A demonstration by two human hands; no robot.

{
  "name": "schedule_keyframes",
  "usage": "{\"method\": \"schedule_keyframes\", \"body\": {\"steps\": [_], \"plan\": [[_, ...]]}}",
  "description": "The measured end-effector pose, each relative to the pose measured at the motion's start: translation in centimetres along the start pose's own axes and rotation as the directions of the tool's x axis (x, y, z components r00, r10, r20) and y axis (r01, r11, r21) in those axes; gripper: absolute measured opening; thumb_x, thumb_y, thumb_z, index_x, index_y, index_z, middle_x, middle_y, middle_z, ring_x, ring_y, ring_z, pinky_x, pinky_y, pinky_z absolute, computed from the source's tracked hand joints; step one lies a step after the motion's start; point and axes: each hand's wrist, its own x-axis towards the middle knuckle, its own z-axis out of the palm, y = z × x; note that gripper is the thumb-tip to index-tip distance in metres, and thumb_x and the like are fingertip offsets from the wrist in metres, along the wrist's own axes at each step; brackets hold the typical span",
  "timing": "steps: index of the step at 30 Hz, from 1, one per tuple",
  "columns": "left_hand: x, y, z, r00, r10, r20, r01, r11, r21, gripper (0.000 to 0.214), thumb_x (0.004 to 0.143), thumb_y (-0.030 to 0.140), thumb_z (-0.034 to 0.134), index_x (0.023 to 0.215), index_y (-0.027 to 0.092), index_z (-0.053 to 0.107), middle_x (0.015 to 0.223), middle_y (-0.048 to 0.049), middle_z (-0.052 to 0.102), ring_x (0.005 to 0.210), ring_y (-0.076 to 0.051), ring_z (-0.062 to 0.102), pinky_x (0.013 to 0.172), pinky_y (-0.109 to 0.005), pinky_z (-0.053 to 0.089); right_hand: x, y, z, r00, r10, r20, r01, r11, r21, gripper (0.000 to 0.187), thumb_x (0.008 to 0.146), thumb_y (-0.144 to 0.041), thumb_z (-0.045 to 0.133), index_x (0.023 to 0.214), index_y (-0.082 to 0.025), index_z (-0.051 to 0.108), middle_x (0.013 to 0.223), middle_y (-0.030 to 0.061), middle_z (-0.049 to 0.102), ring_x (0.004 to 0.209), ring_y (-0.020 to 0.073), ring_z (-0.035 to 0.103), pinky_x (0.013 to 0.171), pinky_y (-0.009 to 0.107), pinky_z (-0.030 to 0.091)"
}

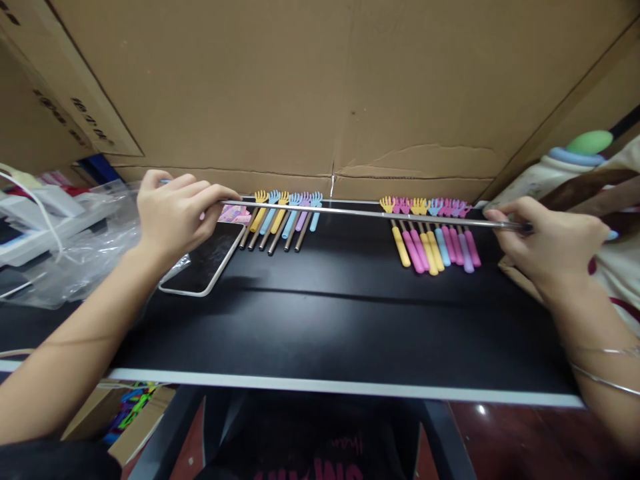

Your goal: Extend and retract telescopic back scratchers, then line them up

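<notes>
A long, thin metal rod (360, 213), apparently an extended telescopic back scratcher, stretches level across the view between my two hands. My left hand (177, 210) is closed around its left end, and a bit of blue shows above the fingers. At the right, my right hand (550, 247) grips the thicker end, where a light blue tip peeks out past the palm. Both ends are mostly hidden by fingers. Beyond the rod lie a left row of hand-headed back scratchers (287, 217) with bare metal tubes and a right row of back scratchers (433, 247) with coloured grips.
A phone (205, 260) with a pale edge lies on the black table (320, 333) beside a crumpled clear bag (100, 240). Cardboard (250, 87) walls the back. A white bottle (545, 173) stands right. Below left is a box (145, 420) of colourful items.
</notes>
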Motion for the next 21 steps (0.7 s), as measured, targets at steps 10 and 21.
{"method": "schedule_keyframes", "body": {"steps": [10, 21], "plan": [[0.2, -0.2, -0.3, 0.999, -0.039, -0.006, 0.039, 0.999, -0.004, 0.027, 0.088, 0.024, 0.04, 0.091, 0.025, 0.066, 0.075, 0.0016, 0.071, 0.071, -0.017, 0.053, 0.08, -0.037, 0.027, 0.2, -0.4, -0.4, 1.0, -0.005, 0.019, 0.005, 1.0, 0.0, 0.051, 0.083, -0.059, 0.039, 0.076, -0.018, 0.069, 0.043, 0.0006, 0.044, 0.043, 0.012, 0.034, 0.046, 0.023, 0.015], [0.2, -1.0, -0.2, 0.99, 0.131, 0.045, -0.13, 0.991, -0.017, 0.029, 0.093, 0.035, 0.038, 0.099, 0.026, 0.065, 0.073, 0.0026, 0.067, 0.072, -0.014, 0.054, 0.075, -0.033, 0.03, 0.1, 0.1, -0.1, 1.0, -0.022, 0.017, 0.023, 0.999, -0.038, 0.054, 0.084, -0.059, 0.035, 0.077, -0.018, 0.069, 0.043, 0.0006, 0.043, 0.043, 0.0126, 0.034, 0.044, 0.023, 0.015]]}}
